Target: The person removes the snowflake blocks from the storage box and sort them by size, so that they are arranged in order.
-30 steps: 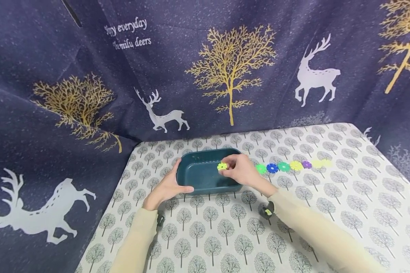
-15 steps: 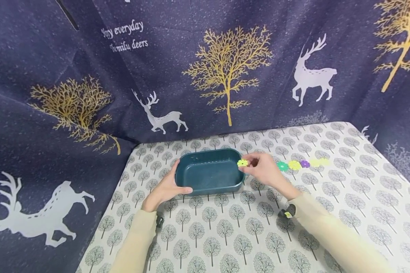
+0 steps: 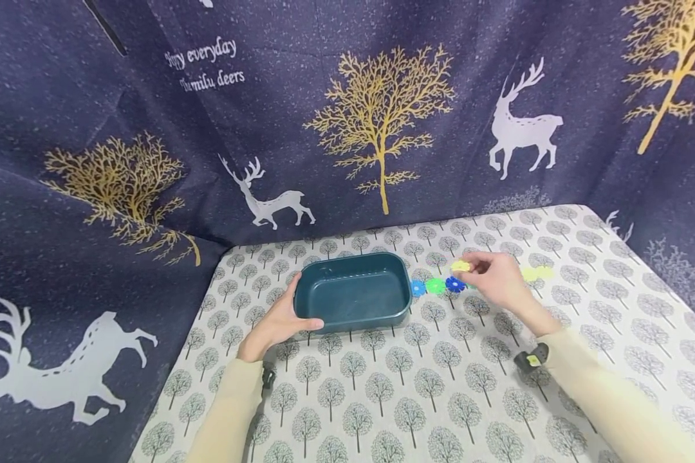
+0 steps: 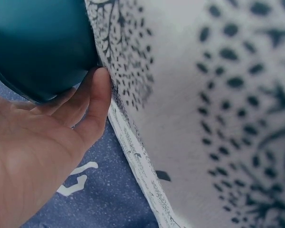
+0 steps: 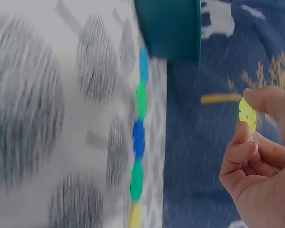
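Note:
In the head view my left hand (image 3: 279, 323) grips the left end of a dark teal plastic basin (image 3: 352, 326), with the thumb along its front side. The left wrist view shows those fingers against the basin's wall (image 4: 42, 52). My right hand (image 3: 500, 281) pinches a yellow flower-shaped plastic disc (image 3: 460, 265) between thumb and fingers, raised above the table. Below it runs a row of similar discs: a light blue disc (image 3: 417, 287), a green disc (image 3: 435, 285) and a dark blue disc (image 3: 455, 284). Part of the row is hidden by my right hand.
Pale yellow discs (image 3: 537, 273) lie at the row's right end, beyond my right hand. A white tablecloth (image 3: 382, 399) printed with trees covers the table. Behind it hangs a dark blue curtain (image 3: 428, 161) with deer and gold trees.
My right hand has carried the yellow disc from over the basin rightward, above the row of discs. The light blue disc beside the basin has come into view. My left hand stays on the basin.

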The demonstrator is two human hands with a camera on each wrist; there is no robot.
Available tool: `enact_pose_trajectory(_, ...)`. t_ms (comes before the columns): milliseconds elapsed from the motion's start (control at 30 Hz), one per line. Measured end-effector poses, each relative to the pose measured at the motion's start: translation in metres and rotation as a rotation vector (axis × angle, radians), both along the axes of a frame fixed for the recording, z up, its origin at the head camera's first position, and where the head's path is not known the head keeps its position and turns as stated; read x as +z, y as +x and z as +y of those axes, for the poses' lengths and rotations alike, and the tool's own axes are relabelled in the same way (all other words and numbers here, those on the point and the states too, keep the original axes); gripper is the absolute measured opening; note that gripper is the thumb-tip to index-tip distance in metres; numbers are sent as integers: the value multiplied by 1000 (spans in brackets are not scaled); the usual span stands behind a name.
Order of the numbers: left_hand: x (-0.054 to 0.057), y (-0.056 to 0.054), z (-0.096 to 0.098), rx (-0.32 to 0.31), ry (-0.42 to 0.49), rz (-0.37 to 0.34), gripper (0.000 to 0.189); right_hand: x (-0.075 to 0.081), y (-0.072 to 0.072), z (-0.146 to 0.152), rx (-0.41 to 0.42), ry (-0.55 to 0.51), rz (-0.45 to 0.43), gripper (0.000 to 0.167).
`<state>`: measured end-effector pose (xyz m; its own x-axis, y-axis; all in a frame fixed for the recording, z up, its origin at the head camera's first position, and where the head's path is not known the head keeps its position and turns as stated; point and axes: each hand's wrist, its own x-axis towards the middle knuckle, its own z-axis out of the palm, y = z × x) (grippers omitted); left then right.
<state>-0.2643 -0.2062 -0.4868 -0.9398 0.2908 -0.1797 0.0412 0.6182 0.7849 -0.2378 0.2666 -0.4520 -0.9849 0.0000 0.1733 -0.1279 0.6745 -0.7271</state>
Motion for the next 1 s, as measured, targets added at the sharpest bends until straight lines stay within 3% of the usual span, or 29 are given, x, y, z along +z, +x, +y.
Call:
enact_pose_trajectory(267,2,0,-1,-15,-1,-15,141,-1,-7,57,-138,68,35,48)
enact_pose_trajectory(600,-1,-1,1,-25,-14,-12,140,-21,-7,134,-244,122,0,52)
enact_pose_trajectory(1000,1,0,2,-25,-68,-15,139,-44,-8,193,-269,200,-89,49)
